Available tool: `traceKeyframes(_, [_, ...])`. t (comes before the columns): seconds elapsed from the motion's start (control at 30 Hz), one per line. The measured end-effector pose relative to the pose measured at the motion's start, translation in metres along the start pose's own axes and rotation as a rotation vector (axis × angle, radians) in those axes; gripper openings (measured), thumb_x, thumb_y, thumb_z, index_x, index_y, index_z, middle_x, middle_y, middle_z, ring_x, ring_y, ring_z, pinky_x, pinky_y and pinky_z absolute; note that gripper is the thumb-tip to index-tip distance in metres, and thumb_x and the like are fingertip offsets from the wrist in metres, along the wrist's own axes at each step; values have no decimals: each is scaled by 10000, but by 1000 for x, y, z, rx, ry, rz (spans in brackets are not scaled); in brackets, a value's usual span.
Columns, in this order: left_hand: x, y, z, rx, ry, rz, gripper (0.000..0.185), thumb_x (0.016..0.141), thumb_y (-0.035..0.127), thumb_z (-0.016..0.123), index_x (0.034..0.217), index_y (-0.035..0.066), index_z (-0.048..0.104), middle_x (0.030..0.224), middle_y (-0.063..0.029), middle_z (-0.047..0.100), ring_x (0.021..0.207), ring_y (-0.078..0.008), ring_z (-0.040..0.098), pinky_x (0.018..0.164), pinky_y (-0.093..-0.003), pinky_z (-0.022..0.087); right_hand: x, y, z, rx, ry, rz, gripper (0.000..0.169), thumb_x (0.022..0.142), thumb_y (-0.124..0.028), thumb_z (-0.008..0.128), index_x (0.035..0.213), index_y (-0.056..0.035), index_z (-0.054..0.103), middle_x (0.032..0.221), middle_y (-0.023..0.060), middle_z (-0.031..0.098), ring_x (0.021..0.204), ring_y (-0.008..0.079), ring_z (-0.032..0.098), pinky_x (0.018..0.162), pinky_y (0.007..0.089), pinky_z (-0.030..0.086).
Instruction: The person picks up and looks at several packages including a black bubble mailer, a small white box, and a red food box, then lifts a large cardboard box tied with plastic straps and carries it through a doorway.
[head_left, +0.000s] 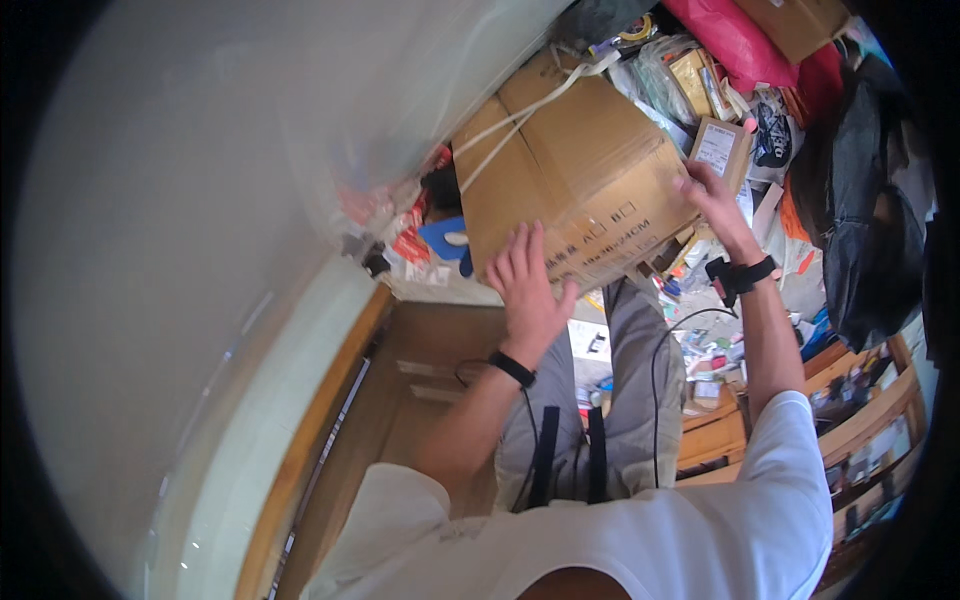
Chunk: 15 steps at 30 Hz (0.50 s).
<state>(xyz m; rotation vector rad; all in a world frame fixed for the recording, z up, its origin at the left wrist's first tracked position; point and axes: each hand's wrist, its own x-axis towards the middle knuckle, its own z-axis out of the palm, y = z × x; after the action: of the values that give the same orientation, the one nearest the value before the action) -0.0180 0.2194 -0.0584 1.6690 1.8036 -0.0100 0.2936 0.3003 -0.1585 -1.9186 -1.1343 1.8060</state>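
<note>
A large brown cardboard box (577, 142) lies before me, tilted, with printed writing on the side facing me. White cord (517, 120) stretches loosely across its upper face. At the box's near left edge, my left hand (525, 289) presses its fingers against the cardboard, thumb apart. My right hand (709, 191) grips the right-hand corner. Clear tape runs along the box's edge. The picture does not settle what bears the box from below.
A smaller labelled carton (720, 154) sits just beyond my right hand, among plastic bags and packets. Black bags (862, 210) hang at the right. Wooden crates (870, 412) stand low on the right. A blue dustpan-like object (442, 238) is by the wall (187, 187); litter covers the floor.
</note>
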Motion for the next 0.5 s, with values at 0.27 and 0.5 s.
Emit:
traceKeyframes(0.27, [-17, 12, -14, -56, -199, -38, 695, 799, 182, 663, 1439, 21, 443, 1463, -209, 440, 1369, -386, 364, 1126, -510, 251, 26, -45, 73, -100, 515, -117, 445, 894, -312, 666, 1230, -20, 659, 1062, 196, 712, 1033, 305, 683, 937, 376, 496])
traceKeyframes(0.5, [174, -93, -14, 75, -300, 112, 338, 909, 243, 658, 1179, 49, 599, 1156, -208, 627, 1105, -380, 592, 957, -470, 473, 36, -46, 75, -12, 745, -208, 250, 843, -216, 680, 1033, -63, 738, 972, 148, 717, 915, 337, 681, 826, 373, 520])
